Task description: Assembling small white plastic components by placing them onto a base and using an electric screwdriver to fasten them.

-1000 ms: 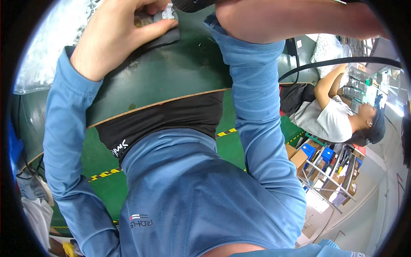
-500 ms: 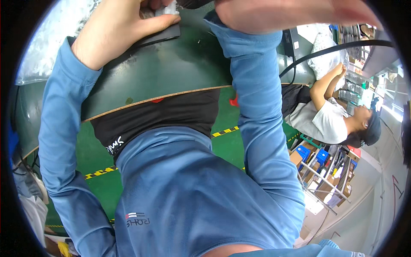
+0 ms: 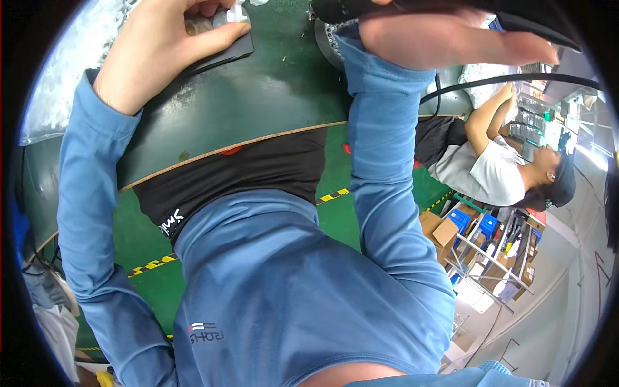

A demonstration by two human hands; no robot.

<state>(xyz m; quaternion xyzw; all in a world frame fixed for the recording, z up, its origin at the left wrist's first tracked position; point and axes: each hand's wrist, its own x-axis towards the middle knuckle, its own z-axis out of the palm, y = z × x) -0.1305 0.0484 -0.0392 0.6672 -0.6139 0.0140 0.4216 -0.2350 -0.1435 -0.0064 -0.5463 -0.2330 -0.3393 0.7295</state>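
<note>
At the top left my left hand (image 3: 158,48) bends over a black flat plate (image 3: 227,54) on the green table, its thumb lying across the plate and its fingers curled. Beside the thumb sits a small white piece (image 3: 236,13). Part of the fingers is cut off by the upper edge. My right hand (image 3: 432,42), at the upper right, is wrapped round a long black tool (image 3: 538,31); its exact kind cannot be told. Just left of the right cuff is a round metal thing with small holes (image 3: 330,48), partly covered by the sleeve.
The green table (image 3: 258,97) ends in a curved edge before my body. Clear plastic bags (image 3: 61,77) lie at its left. A thick black cable (image 3: 509,78) arcs past my right forearm. A seated co-worker (image 3: 483,164) handles a bag; behind stands a rack with boxes (image 3: 490,248).
My right hand has moved to the right with the black tool, uncovering the round metal thing. My left hand and the plate have shifted slightly left in the picture.
</note>
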